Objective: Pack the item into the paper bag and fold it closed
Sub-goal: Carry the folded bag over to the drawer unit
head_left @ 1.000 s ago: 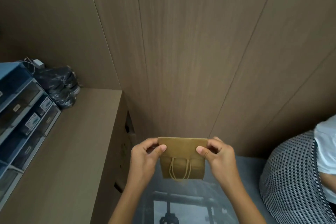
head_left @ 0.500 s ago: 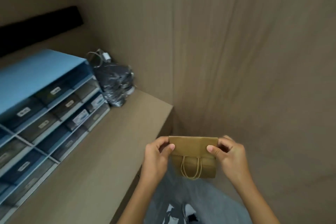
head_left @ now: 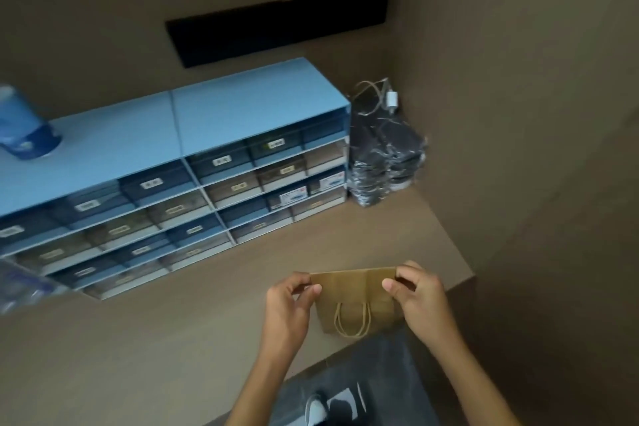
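Counter [head_left: 193,328]: brown, plain top, filling the lower left and centre, its far right corner at 3 o'clock. Drawer unit [head_left: 179,183]: blue, four rows of small labelled drawers, standing on the counter at 10 o'clock against the back wall. Black panel [head_left: 276,22]: long dark strip on the wall at 12 o'clock, above the drawer unit. Stack of dark wrapped packets [head_left: 383,162]: on the counter at 1 o'clock, just beside the right end of the drawer unit, with a coiled cable and white plug [head_left: 392,100] on top. Blue container [head_left: 24,124]: on top of the drawer unit at 9 o'clock, blurred. Paper bag [head_left: 356,301]: brown, held upright in the air at 5 o'clock over the counter's near edge, top folded over, twin cord handles hanging down its front face. Left hand [head_left: 287,308]: thumb and fingers pinched on the bag's upper left corner. Right hand [head_left: 420,301]: thumb and fingers pinched on the bag's upper right corner. Shoe [head_left: 318,411]: at 6 o'clock on dark floor below the counter edge.
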Tool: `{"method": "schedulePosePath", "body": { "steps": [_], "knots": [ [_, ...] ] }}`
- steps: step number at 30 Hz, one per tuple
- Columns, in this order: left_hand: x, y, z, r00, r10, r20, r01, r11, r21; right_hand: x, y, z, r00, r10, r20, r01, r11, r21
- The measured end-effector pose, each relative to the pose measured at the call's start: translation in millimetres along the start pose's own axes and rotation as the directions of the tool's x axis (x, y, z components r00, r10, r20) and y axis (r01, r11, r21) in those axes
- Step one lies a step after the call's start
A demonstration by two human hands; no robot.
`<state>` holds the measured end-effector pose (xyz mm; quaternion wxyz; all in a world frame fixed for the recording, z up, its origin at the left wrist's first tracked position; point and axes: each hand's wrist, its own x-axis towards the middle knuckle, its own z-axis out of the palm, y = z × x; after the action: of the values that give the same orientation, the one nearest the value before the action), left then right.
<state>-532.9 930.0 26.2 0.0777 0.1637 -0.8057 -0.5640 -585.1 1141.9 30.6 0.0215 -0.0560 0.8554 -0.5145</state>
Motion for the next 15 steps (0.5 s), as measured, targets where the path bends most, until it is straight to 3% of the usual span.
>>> {"method": "schedulePosePath", "body": {
  "steps": [5, 15],
  "knots": [
    [37, -23, -21, 0.991, -0.047, -0.124, 0.05, 0.998, 0.024, 55, -4, 47, 0.993, -0.003, 0.12, -0.001, 0.999, 0.036],
    [77, -38, -32, 0.961, -0.133, -0.242, 0.142, 0.99, 0.02, 120, -1, 92, 0.96, -0.009, 0.279, -0.006, 0.998, 0.055]
  ]
}}
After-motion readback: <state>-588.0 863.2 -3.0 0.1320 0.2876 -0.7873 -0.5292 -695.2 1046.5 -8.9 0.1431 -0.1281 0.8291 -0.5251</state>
